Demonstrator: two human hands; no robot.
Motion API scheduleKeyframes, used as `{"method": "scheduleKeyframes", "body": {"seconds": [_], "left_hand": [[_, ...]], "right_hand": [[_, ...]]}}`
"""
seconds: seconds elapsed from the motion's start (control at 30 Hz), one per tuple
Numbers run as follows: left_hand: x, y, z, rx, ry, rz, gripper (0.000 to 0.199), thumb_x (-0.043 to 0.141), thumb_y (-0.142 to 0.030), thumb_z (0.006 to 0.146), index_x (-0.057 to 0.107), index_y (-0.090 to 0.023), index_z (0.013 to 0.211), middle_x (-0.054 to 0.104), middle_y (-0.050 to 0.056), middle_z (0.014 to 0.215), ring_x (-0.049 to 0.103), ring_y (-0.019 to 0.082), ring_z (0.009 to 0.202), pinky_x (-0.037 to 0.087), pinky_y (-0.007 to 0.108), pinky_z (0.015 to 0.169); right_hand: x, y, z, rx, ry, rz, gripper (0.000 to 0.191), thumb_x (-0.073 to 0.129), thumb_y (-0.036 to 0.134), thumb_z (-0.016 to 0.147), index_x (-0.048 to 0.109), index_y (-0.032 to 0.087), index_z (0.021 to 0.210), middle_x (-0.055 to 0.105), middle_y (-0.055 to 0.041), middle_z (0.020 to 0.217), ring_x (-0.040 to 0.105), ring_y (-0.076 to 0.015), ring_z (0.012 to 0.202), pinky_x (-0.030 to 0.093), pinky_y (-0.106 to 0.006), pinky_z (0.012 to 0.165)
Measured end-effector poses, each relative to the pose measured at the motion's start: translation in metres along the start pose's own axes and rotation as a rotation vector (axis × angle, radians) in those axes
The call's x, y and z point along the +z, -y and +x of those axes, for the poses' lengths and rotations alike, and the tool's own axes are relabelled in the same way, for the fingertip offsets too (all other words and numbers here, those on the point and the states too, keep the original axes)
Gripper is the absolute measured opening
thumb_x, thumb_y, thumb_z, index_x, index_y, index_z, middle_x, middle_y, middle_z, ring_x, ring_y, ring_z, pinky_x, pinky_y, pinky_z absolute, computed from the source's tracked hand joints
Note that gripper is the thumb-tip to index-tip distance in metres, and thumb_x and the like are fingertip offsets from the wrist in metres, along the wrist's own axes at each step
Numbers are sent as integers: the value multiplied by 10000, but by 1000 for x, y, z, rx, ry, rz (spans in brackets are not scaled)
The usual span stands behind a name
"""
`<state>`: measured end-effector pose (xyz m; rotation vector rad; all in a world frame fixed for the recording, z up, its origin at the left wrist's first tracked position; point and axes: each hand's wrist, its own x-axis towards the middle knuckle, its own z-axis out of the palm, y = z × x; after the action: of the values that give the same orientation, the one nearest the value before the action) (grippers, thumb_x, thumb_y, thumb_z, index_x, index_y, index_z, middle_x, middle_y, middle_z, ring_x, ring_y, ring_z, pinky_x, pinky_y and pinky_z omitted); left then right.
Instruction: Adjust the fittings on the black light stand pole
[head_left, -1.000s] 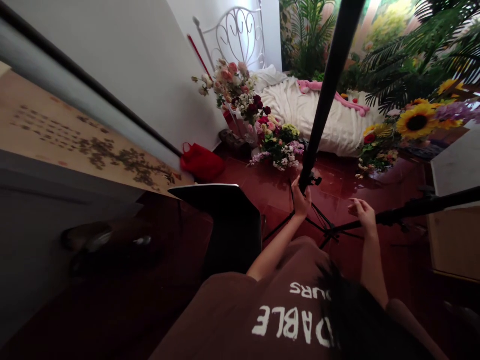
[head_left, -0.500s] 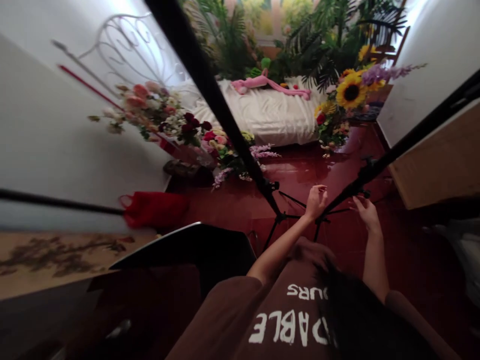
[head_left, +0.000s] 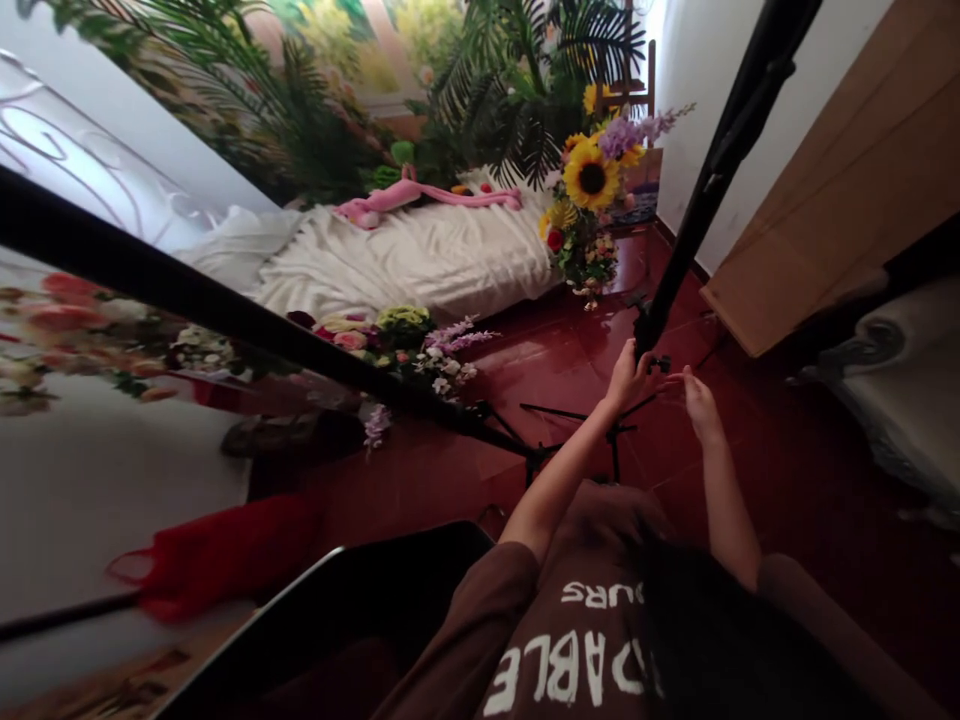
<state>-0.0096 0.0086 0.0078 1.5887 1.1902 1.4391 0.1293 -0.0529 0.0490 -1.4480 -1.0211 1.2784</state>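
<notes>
A black light stand (head_left: 694, 225) slants down from the upper right to its spread legs on the floor. My left hand (head_left: 627, 380) is at its lower pole, fingers closed around it just below a clamp collar. Beside it, my right hand (head_left: 699, 403) is apart from the pole, with its fingers loosely spread and nothing seen in them. It is nearest to a small black knob (head_left: 659, 365) on the stand. Part of the pole is hidden behind my left hand.
A second black stand (head_left: 225, 330) crosses the left side. Ahead is a white-draped bed (head_left: 450, 260) with a pink plush toy (head_left: 397, 195). Sunflowers (head_left: 591, 178) stand right of it. A wooden panel (head_left: 817, 190), a red bag (head_left: 225, 550) and a black softbox (head_left: 390, 580) are around me.
My view has turned right, so the bed and flowers sit further left. My left hand has come onto the pole, and my right hand has moved closer to the knob.
</notes>
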Motion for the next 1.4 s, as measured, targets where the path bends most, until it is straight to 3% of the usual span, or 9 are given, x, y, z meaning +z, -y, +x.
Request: {"method": "scheduleKeyframes", "body": {"seconds": [0.13, 0.3, 0.37, 0.5, 0.6, 0.73, 0.87, 1.23, 1.4], "left_hand": [[-2, 5, 1, 14, 15, 4, 228, 470, -383, 959, 520, -191, 1072, 626, 44, 892, 609, 144, 756, 485, 269, 729], [-1, 7, 0, 36, 0, 25, 243, 490, -395, 946, 516, -190, 1075, 630, 66, 945, 623, 155, 819, 487, 278, 768], [-1, 7, 0, 39, -2, 33, 238, 495, -388, 946, 519, -194, 1082, 634, 61, 936, 626, 153, 824, 488, 274, 773], [-1, 9, -1, 26, 10, 42, 224, 496, -376, 948, 518, -196, 1080, 636, 50, 906, 623, 150, 801, 491, 269, 753], [-1, 9, -1, 28, -3, 39, 220, 493, -388, 948, 518, -201, 1062, 633, 52, 915, 619, 148, 794, 491, 269, 743], [-1, 9, 0, 28, -5, 28, 231, 486, -419, 950, 521, -213, 1049, 627, 45, 900, 613, 143, 783, 487, 264, 732], [1, 10, 0, 27, -27, 40, 282, 484, -467, 942, 523, -207, 1043, 631, 54, 914, 610, 147, 799, 482, 265, 742], [2, 10, 0, 11, -34, 35, 284, 492, -445, 947, 539, -190, 1063, 642, 59, 898, 610, 148, 770, 488, 270, 734], [3, 10, -1, -6, -34, 46, 257, 501, -421, 947, 536, -189, 1051, 647, 63, 891, 621, 156, 771, 488, 274, 734]], "right_hand": [[11, 8, 10, 131, 31, 14, 650, 414, 838, 803, 588, 221, 696, 696, -81, 643, 674, -190, 563, 557, -307, 527], [27, 19, 20, 211, 43, -25, 587, 550, 788, 784, 545, 217, 651, 595, -22, 513, 544, -127, 415, 463, -254, 421], [29, 22, 20, 244, 69, 15, 623, 490, 833, 778, 503, 228, 628, 542, -2, 472, 493, -114, 379, 424, -245, 391], [21, 30, 17, 381, 206, 161, 708, 252, 891, 800, 409, 238, 573, 444, 13, 417, 397, -101, 344, 359, -232, 358], [13, 39, 15, 450, 377, 258, 637, 341, 786, 881, 336, 240, 553, 300, 66, 379, 268, -77, 338, 257, -191, 348], [7, 47, 17, 348, 525, 320, 542, 469, 616, 939, 299, 247, 580, 154, 115, 390, 134, -82, 370, 169, -168, 372], [5, 43, 23, 353, 540, 351, 550, 496, 566, 942, 241, 252, 569, 160, 114, 388, 113, -90, 390, 191, -175, 395], [-1, 37, 34, 405, 518, 503, 442, 549, 296, 920, 287, 248, 566, 286, 120, 364, 163, -87, 390, 266, -172, 421], [-1, 40, 45, 539, 551, 526, 361, 528, 263, 885, 333, 234, 582, 333, 123, 392, 210, -65, 368, 307, -158, 417]]}}
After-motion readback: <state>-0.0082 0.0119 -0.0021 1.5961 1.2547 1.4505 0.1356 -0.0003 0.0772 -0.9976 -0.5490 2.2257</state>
